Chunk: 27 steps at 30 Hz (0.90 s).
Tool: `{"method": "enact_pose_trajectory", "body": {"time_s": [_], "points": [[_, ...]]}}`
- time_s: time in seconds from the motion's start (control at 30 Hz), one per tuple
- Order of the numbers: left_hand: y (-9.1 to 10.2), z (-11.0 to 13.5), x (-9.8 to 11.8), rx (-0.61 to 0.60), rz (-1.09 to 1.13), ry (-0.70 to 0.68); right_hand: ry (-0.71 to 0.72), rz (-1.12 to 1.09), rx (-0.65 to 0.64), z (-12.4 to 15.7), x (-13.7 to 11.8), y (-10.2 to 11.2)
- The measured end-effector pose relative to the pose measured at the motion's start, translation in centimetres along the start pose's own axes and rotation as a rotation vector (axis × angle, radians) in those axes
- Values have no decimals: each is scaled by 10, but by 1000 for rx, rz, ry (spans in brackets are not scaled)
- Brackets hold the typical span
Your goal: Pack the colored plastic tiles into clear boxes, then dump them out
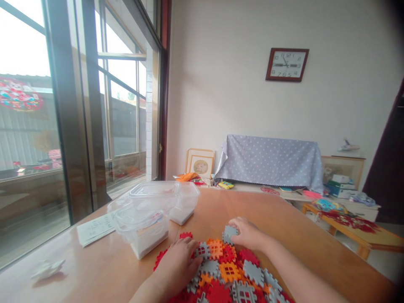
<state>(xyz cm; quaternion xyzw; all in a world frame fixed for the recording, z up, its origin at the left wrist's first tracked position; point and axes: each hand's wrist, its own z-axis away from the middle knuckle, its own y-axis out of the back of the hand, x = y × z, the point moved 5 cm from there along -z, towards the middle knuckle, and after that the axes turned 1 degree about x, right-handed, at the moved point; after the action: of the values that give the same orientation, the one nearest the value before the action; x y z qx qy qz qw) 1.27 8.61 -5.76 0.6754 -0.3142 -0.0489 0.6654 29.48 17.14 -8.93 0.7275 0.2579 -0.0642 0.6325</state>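
Observation:
A heap of red, orange and grey toothed plastic building tiles [229, 272] lies at the near edge of the table. My left hand [180, 261] rests palm down on the heap's left side, its fingers spread over red and grey tiles. Between the thumb and fingers of my right hand [248, 234] is a grey tile [229, 235], held at the far edge of the heap. Some tiles have window-like cut-outs, such as an orange tile [229, 272]; others are solid. My left palm hides the tiles beneath it.
Clear plastic containers [154, 195] stand on the wooden table [252, 206] at the left, beside a sheet of written paper [95, 229]. A crumpled white item [47, 269] lies near the left edge. Windows line the left; a low wooden bench [372, 235] stands at the right.

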Motion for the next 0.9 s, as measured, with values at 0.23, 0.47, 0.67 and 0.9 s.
{"method": "enact_pose_trajectory", "body": {"time_s": [0.23, 0.47, 0.67, 0.9], "points": [[-4, 0, -5, 68, -1, -14, 69, -4, -153, -6, -8, -12], [0, 0, -1, 58, 7, -13, 98, -26, -258, -8, -1, -12], [-1, -1, -1, 55, 2, -13, 90, -31, -237, -10, 2, -17], [-3, 0, -2, 44, -5, -7, 55, -9, -138, -18, 7, -19]]}}
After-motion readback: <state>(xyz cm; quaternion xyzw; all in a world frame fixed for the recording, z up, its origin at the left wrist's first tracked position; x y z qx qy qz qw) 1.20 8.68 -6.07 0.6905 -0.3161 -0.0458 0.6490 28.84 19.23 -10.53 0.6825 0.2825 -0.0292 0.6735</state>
